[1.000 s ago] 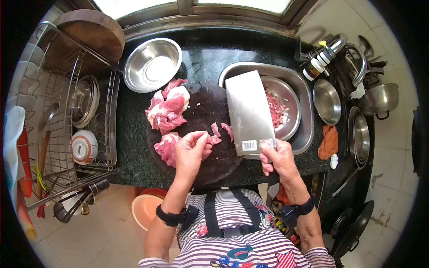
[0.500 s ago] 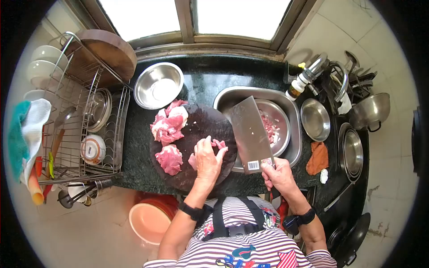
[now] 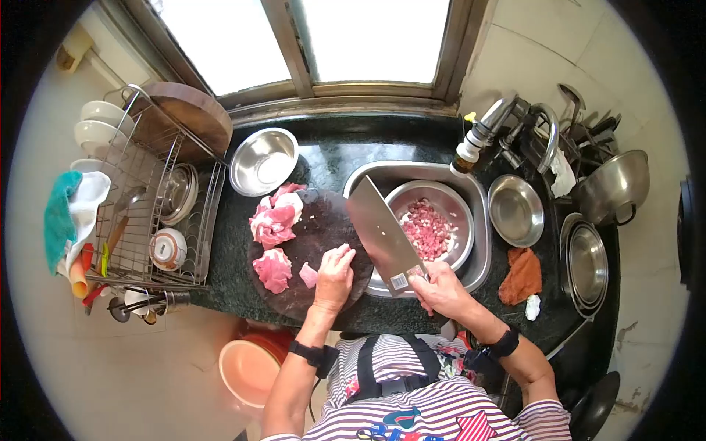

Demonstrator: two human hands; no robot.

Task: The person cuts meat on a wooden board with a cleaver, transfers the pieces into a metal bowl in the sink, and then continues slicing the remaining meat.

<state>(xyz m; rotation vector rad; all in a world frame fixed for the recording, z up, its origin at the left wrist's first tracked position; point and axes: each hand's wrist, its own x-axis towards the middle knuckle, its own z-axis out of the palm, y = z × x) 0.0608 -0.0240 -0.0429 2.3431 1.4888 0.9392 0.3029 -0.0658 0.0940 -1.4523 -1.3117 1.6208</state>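
My right hand [image 3: 446, 291] grips a wide cleaver [image 3: 384, 234], its blade tilted up over the right edge of the dark round chopping board [image 3: 312, 298]. My left hand [image 3: 335, 276] rests on the board with bent fingers drawn together; whatever lies beneath them is hidden. Beside it is a small piece of raw meat [image 3: 308, 275]. Larger raw meat pieces [image 3: 273, 223] lie along the board's left side, with another meat chunk [image 3: 272, 270] below them. Chopped meat [image 3: 426, 229] lies in a metal bowl [image 3: 465, 213] inside the sink.
The sink [image 3: 482, 257] adjoins the board. A steel bowl [image 3: 263, 162] stands behind the meat. Dish rack [image 3: 165, 147] at left; faucet [image 3: 494, 121], a metal basin [image 3: 516, 211] and an orange cloth [image 3: 521, 275] at right. An orange bucket [image 3: 250, 373] stands below the counter.
The cleaver has shifted left toward the board, uncovering more of the chopped meat. My left fingers have drawn closer together, and the meat strip at their tips no longer shows. The camera view has shifted.
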